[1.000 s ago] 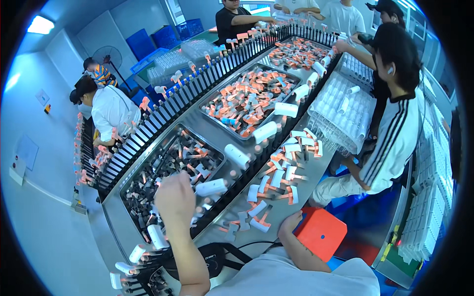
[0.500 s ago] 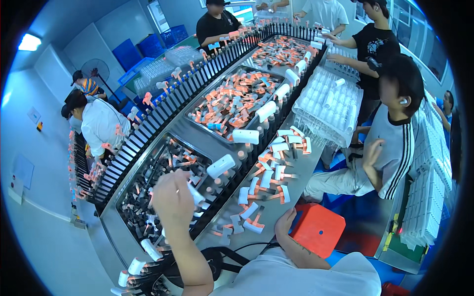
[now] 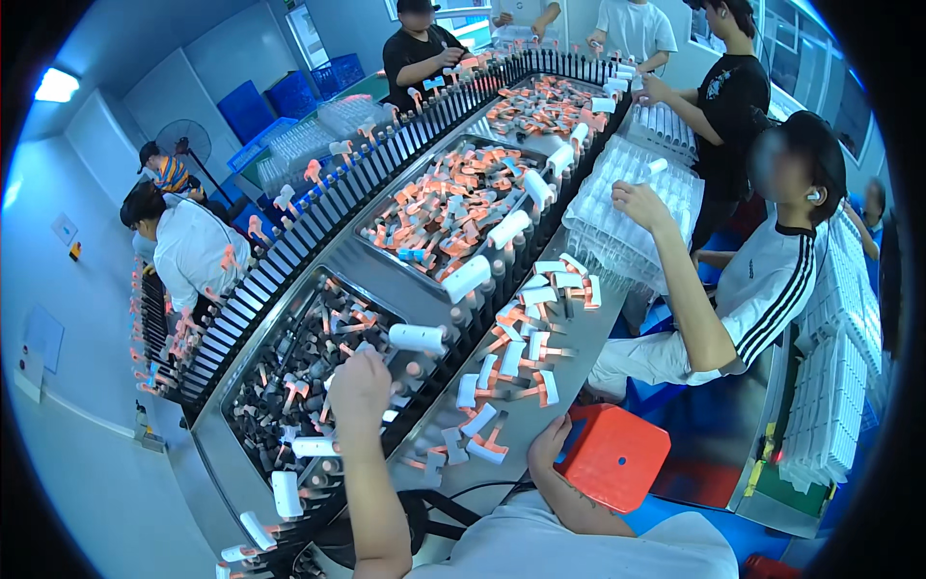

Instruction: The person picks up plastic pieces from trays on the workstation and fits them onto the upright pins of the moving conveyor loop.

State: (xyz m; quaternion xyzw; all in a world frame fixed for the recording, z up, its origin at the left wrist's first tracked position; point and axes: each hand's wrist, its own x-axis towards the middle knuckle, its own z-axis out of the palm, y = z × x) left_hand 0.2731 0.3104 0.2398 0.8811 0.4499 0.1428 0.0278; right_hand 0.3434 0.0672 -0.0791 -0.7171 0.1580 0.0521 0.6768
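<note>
My left hand is closed, back of the hand upward, over the near edge of a tray of dark and orange parts. Whatever its fingers hold, if anything, is hidden. Close to it, a white rounded piece sits on the row of black posts, and another white piece lies beside the wrist. Down at the table's edge, my right hand is beside a red stool; its fingers are partly hidden. Between the hands, T-shaped pieces with white heads and orange-grey stems lie on the metal table.
A loop of black posts surrounds the trays. More orange parts fill the middle tray. Clear plastic trays are stacked at the right. A person in a white shirt sits close on my right; several other people stand around the line.
My left hand has shifted slightly right and down. The white pieces on the posts have moved toward the near left. The seated person at right has raised an arm over the clear trays.
</note>
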